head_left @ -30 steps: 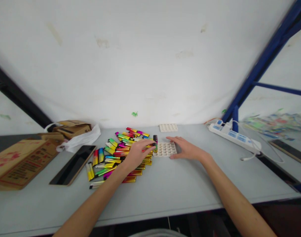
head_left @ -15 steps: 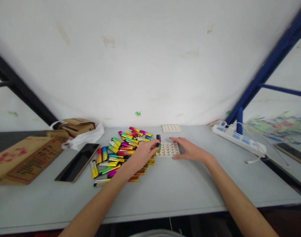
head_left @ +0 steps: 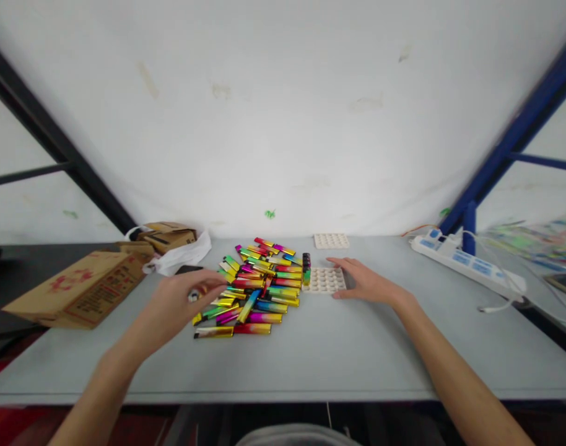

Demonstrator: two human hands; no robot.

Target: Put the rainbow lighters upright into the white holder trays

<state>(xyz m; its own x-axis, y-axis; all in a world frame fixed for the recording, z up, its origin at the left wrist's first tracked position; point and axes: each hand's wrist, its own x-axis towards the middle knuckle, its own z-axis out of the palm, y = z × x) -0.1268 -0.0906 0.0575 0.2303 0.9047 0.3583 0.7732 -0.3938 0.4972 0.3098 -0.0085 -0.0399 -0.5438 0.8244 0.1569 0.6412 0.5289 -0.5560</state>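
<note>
My left hand (head_left: 176, 306), slightly blurred, is over the left side of a pile of shiny multicoloured lighters (head_left: 259, 291). Its thumb and fingers curve together around a small, bright round shape, which I cannot make out. My right hand (head_left: 364, 283) grips the right side of a white tray (head_left: 327, 280) with rows of round holes, thumb at the near corner and fingers at the far one. A row of upright lighters (head_left: 306, 267) with dark tops stands along the tray's left edge.
A second white tray (head_left: 332, 241) lies near the wall. Cardboard boxes (head_left: 78, 288) and a white plastic bag (head_left: 181, 255) are on the left. A dark phone (head_left: 189, 269) is mostly hidden behind my left hand. A power strip (head_left: 469, 263) with cables lies at right.
My left hand has moved left, away from the upright lighters at the tray's edge to the pile's left side. My right hand stays at the tray. The view has turned slightly left.
</note>
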